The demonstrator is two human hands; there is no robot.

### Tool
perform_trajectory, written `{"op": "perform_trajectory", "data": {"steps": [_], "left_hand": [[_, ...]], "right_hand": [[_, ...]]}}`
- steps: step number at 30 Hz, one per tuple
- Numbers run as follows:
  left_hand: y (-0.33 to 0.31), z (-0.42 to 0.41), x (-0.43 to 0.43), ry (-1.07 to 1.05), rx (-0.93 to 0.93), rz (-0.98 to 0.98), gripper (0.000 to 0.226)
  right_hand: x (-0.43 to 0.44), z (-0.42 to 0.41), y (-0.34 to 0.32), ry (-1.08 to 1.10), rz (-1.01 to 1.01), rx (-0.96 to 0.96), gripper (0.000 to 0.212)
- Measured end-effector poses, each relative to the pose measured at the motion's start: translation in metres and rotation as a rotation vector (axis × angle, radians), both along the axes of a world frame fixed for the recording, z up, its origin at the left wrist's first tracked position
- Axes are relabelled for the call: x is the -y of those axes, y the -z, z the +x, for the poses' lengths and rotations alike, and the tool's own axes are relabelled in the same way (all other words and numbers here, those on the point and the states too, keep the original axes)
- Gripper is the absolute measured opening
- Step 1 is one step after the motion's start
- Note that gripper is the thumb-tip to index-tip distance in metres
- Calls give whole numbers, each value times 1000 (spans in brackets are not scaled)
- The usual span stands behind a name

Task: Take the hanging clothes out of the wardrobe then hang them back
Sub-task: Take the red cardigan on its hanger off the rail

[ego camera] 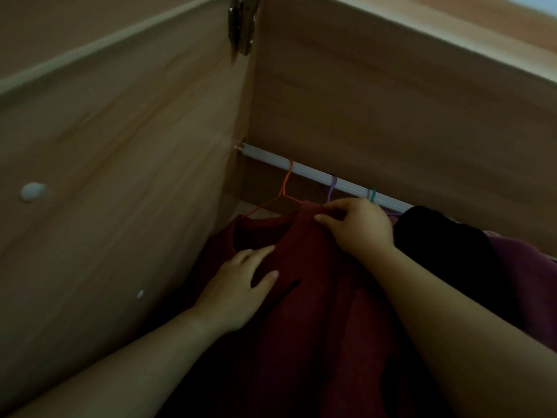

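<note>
Red garment handled at the shoulder, hanger on the rail.
The red garment (316,297) hangs from an orange hanger (284,188) hooked over the rail (271,159) just beyond the right hand (358,227), by which its shoulder cloth is pinched. The left hand (238,285), fingers straight and spread, is laid flat below the collar. A black garment (446,245) hangs just right of the right hand. Removal seems to be starting, though rehanging cannot be excluded. For removal, the hook must be lifted clear of the rail.

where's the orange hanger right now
In the head view, the orange hanger hangs leftmost on the white rail, holding the red garment, just left of the right hand.
</note>
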State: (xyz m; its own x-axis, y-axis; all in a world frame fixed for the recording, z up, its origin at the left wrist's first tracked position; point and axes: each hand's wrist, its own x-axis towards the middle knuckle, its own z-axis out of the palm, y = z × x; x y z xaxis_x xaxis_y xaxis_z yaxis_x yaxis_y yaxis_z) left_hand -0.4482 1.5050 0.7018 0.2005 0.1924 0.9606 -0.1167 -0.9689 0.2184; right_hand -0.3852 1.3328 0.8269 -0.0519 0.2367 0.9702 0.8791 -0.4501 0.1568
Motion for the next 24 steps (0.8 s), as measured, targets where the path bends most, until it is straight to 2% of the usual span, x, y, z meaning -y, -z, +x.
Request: {"op": "perform_trajectory", "data": {"steps": [4,8,14,21,24], "left_hand": [[7,3,-3,9,-28,5,51],[8,2,-3,-1,-34,10,52],[2,-1,-8,-9,-24,26,51],[-17,-6,-8,-38,57,83,53],[-23,-10,-3,-22,105,89,52]], "right_hand": [[-11,-11,-5,296,-49,116,25],[-16,-10,-10,139,-79,34,30],[-12,10,-10,-128,109,-77,23],[6,12,-36,-227,304,-160,17],[14,11,-35,-200,331,-141,17]]}}
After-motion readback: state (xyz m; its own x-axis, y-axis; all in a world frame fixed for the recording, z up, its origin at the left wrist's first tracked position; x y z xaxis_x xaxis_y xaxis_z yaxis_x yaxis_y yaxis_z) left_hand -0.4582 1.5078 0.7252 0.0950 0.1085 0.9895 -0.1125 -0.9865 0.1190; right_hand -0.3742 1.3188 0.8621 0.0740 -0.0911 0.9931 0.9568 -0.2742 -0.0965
